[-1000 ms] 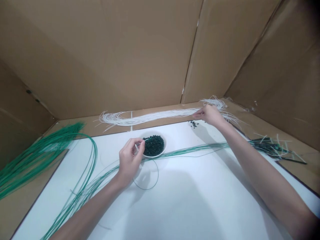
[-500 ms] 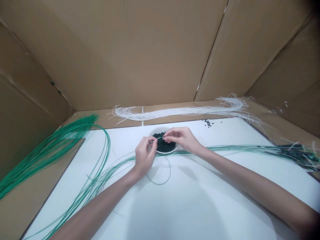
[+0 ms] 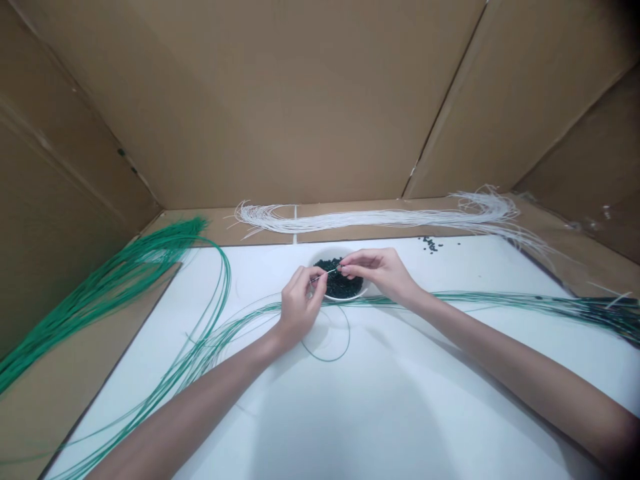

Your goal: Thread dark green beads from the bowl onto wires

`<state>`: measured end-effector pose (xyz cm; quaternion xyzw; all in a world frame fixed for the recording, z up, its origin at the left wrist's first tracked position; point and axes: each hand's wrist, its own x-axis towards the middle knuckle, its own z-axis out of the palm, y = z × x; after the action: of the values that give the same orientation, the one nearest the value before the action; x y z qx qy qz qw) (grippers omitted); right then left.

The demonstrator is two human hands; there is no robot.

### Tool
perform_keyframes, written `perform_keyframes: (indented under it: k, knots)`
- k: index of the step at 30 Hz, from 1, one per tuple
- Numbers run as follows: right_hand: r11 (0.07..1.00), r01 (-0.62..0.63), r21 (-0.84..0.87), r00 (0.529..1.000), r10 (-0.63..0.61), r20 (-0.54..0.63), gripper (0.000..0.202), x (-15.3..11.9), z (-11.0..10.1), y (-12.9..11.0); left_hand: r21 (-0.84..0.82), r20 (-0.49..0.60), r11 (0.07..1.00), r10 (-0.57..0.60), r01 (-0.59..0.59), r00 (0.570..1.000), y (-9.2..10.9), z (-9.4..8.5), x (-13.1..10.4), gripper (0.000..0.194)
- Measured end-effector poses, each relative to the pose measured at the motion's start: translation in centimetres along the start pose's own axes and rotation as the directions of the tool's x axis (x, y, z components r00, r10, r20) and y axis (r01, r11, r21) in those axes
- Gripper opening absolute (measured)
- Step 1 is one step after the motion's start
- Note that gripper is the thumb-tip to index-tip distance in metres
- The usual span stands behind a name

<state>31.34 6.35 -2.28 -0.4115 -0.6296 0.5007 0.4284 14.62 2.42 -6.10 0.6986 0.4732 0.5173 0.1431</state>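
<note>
My left hand (image 3: 299, 303) pinches a thin green strand (image 3: 331, 271) between thumb and forefinger, and the strand's short end points toward my other hand. Below the left wrist a loop of thin green strand (image 3: 330, 361) curves over the table. Fingertips of my right hand (image 3: 385, 272) are pressed together at the strand's tip, on what looks like a small dark bead, partly hidden by the fingers. Both hands are above a white bowl (image 3: 345, 298) filled with small dark green beads (image 3: 346, 287).
Long green strands (image 3: 240, 320) run across the white table (image 3: 345, 413), passing beneath both arms, to dark ends (image 3: 600, 312) at the right. A thick green bundle (image 3: 115, 287) lies at the left. White strands (image 3: 360, 219) lie behind; several loose beads (image 3: 431, 245) are scattered nearby. Cardboard walls (image 3: 275, 100) surround the table.
The whole view has shifted, so everything appears slightly farther right and a little higher. Both hands keep their pinch over the bowl, with the strand turned slightly between them.
</note>
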Motion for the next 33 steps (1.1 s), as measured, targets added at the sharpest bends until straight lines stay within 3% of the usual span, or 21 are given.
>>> perform_keyframes:
  k: [5,33]
  knots:
    - [1.0,0.001,0.003,1.0,-0.001,-0.013,0.022,-0.03,0.12,-0.07,0.017,0.01,0.999,0.042,-0.042,0.999,0.13,-0.05,0.02,0.008]
    - [1.0,0.015,-0.017,1.0,-0.015,-0.002,0.021,-0.13,-0.08,0.13,0.005,0.003,1.0,0.029,-0.029,1.0,0.2,-0.06,0.06,0.007]
